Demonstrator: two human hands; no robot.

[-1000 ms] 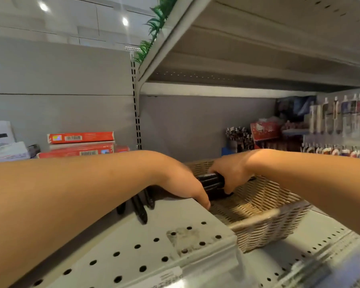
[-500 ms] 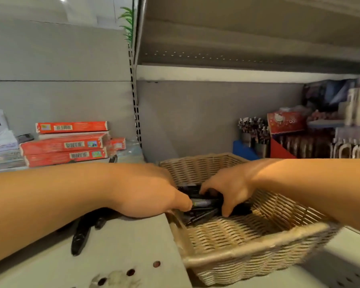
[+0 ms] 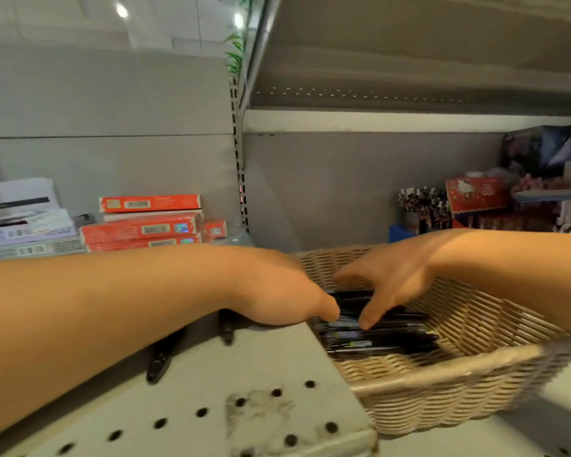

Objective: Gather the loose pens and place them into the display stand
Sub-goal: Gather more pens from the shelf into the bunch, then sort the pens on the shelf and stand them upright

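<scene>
Two bare forearms reach forward from the bottom corners of my view and meet over a wicker basket [image 3: 459,384] that sits on a perforated metal shelf [image 3: 244,407]. My left hand [image 3: 277,291] lies palm down at the basket's left rim, fingers curled loosely; I cannot tell whether it grips anything beneath it. My right hand [image 3: 386,285] hovers inside the basket, fingers spread and pointing down, its fingertips touching the pile of dark pens [image 3: 376,334] lying flat on the basket floor, without closing on any of them. Two more dark pens [image 3: 164,354] lie loose on the shelf just left of the basket, partly hidden under my left forearm. Orange boxes [image 3: 145,225] are stacked against the back wall to the left. Far right, blurred, stands a display of upright pens [image 3: 422,202].
</scene>
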